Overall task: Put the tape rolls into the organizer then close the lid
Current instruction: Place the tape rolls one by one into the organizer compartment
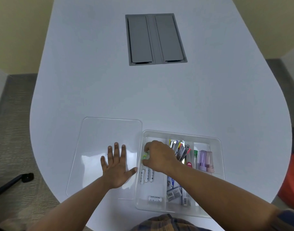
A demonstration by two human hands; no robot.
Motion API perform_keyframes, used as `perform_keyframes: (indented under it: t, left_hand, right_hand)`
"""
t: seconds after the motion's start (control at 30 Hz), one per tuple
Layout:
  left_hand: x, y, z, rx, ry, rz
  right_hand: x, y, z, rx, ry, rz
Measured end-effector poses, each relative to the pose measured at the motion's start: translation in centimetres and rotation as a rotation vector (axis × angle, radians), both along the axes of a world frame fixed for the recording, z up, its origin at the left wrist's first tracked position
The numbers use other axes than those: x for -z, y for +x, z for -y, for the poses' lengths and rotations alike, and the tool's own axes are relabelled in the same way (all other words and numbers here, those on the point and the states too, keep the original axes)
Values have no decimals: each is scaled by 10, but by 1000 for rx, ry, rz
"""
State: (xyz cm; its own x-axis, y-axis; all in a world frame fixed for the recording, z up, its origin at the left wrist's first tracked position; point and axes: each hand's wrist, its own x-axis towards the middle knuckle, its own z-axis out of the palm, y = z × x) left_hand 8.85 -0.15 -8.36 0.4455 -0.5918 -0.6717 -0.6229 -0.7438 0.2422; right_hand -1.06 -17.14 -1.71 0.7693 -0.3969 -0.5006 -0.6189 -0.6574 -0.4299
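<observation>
A clear plastic organizer [216,139] sits at the near edge of the white table, divided into compartments. My right hand [159,157] reaches into its left compartment, fingers closed around a small green-patterned tape roll [145,155] held just above the batteries [147,176]. The clear lid [99,130] lies flat on the table to the left of the organizer. My left hand [116,165] rests flat on the lid, fingers spread, holding nothing. Most of the tape roll is hidden by my fingers.
The organizer's middle compartment holds staplers and clippers [179,149]; the right one holds pastel sharpeners [205,161]. A grey cable hatch [155,39] is set into the table's far middle. A chair base [24,177] stands on the carpet at left.
</observation>
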Motion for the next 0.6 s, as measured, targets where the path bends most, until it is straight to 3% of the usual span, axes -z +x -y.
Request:
perform_keyframes:
  t: [0.17,0.4,0.6]
  left_hand:
    - [-2,0,0,-2,5,1]
    - [-2,0,0,-4,0,-4]
    - [-1,0,-1,-2,-7,-23]
  right_hand:
    - [-2,1,7,83,83,36]
    - [-3,1,21,-100,177,-76]
    - [-7,-2,25,8,55,101]
